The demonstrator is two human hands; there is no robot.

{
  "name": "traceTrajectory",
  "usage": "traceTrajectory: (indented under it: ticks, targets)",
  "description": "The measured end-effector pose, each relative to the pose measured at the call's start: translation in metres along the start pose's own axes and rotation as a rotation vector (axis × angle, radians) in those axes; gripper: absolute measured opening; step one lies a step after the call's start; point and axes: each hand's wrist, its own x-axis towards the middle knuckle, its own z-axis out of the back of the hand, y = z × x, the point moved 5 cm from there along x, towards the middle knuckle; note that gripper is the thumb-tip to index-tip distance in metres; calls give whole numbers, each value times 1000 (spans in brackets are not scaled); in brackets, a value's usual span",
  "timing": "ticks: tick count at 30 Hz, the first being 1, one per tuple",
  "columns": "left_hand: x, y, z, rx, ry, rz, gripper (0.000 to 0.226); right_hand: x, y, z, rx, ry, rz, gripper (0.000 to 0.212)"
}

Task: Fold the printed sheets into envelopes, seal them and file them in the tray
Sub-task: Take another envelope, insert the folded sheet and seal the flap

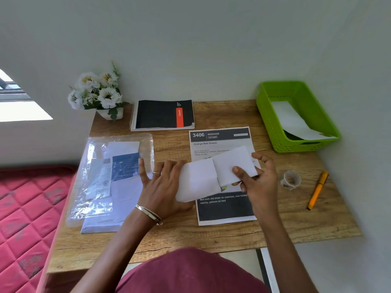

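**Folding a sheet in mid-frame, envelope not yet in play**

The step in hand looks like the fold. At the centre of the frame both hands work a white folded sheet (203, 176), held just above another printed sheet (222, 144) that lies flat on the wooden table (275, 218). The left hand (163, 187) has its fingers spread and mostly straight, supporting the left part of the folded sheet. The right hand (258, 180) pinches the right flap between thumb and fingers and turns it over the middle.

At the left of the frame a clear plastic packet (110, 178) lies over a stack of white envelopes (118, 206), untouched. The green tray (296, 144) stands at the upper right, well apart from the hands, with one white envelope (296, 121) already inside, so at least one piece seems filed.

The next move, as I judge it, calls for pressing the crease flat and then drawing an envelope from the stack on the left. A tape roll (291, 179) and an orange pen (317, 190) lie at the right, near the right hand; the tape may serve for sealing.
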Motion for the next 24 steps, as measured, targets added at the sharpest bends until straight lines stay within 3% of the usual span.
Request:
traceTrajectory:
  ticks: [7,15,24]
  targets:
    - [0,-2,3,-18,-9,7,102,-17,-3,-30,-118,99,138,14]
    - [-1,-6,2,-43,-16,2,101,-24,-13,-45,-317,218,226,22]
    - [-2,-9,2,-30,-22,-5,101,-27,-13,-42,-368,108,193,16]
